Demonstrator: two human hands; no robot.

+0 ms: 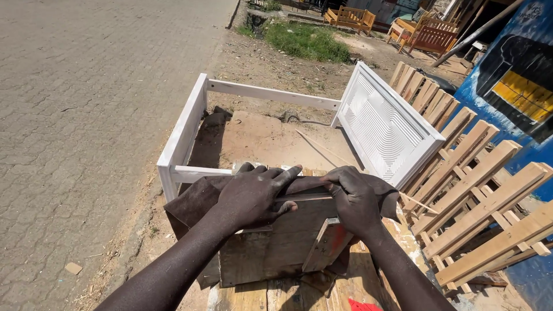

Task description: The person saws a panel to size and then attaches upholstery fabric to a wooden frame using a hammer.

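Bed frame: white-painted wood, rigid, stands on bare dirt beyond the bench.
Bench top: rough, weathered planks.
Dark sheet: lies on the bench top; looks thin, limp, light; best held at its edges.
Left hand: flat, fingers spread, pressing the sheet.
Right hand: curled, pinching the sheet's fold.

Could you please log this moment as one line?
left hand: flat on sheet | right hand: pinching sheet | under: board | behind: white frame
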